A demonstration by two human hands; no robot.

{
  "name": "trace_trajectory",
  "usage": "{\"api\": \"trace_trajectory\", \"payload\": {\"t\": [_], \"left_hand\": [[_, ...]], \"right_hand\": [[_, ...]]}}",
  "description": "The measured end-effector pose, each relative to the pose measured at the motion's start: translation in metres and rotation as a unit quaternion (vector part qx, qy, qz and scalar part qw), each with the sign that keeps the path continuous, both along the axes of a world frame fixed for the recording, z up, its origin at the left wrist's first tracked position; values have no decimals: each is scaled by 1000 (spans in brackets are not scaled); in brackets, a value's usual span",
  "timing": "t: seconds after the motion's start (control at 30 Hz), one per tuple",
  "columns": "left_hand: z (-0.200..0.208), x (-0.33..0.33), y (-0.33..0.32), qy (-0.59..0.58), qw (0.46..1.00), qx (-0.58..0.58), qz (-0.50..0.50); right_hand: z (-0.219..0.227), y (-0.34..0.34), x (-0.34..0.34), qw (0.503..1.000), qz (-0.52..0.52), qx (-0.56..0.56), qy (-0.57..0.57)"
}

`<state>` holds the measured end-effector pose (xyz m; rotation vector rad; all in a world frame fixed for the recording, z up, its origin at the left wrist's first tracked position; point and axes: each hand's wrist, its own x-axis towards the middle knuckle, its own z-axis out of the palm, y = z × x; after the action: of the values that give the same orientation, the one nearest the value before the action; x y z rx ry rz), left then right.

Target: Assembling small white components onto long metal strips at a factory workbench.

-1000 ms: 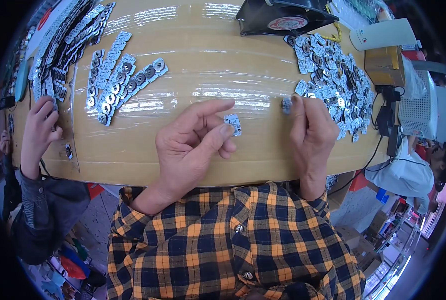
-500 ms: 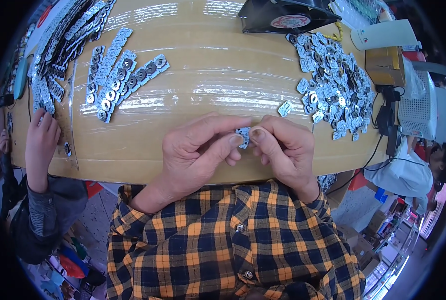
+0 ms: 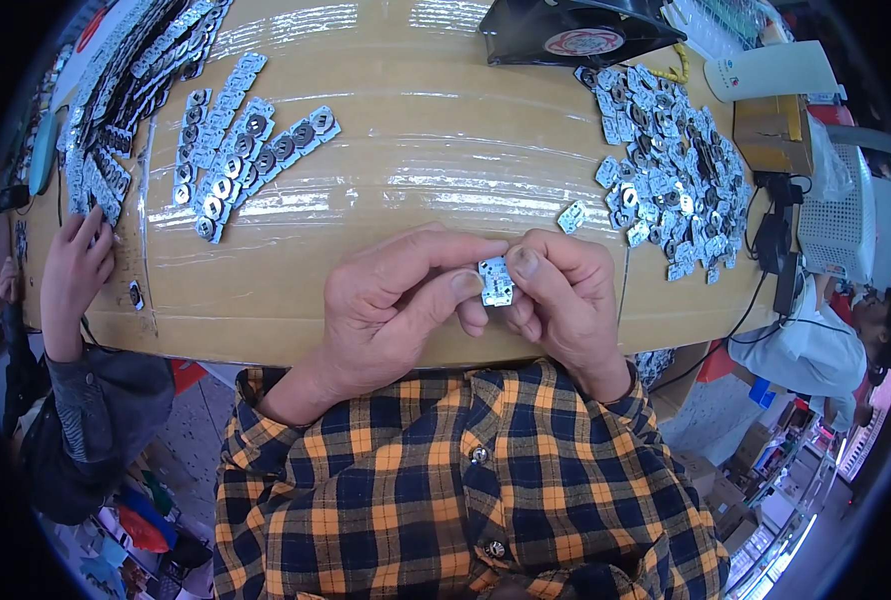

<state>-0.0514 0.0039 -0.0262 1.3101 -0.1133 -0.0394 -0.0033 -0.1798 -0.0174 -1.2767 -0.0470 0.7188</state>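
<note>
A small silvery metal plate [image 3: 496,281] sits pinched between both hands just above the near edge of the tan table [image 3: 416,130]. The left hand [image 3: 391,305] grasps its left side with thumb and forefinger; the right hand [image 3: 561,290] grips its right side, thumb on top. One loose plate [image 3: 571,216] lies just beyond the right hand, near a heap of similar plates [image 3: 671,170]. Rows of joined plates [image 3: 236,160] lie far left, where another person's hand [image 3: 76,265] rests at the table edge. A black fan [image 3: 576,28] sits at the far side.
</note>
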Motion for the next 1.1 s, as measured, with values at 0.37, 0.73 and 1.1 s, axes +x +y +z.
{"api": "trace_trajectory", "payload": {"t": [0.37, 0.73, 1.1], "left_hand": [[-1, -2, -6, 62, 992, -106, 27], [-3, -1, 0, -103, 981, 142, 77], [5, 13, 37, -221, 810, 506, 197]], "right_hand": [[3, -1, 0, 998, -20, -36, -39], [0, 5, -1, 997, -49, -42, -42], [-3, -36, 32, 695, -170, -456, -530]]}}
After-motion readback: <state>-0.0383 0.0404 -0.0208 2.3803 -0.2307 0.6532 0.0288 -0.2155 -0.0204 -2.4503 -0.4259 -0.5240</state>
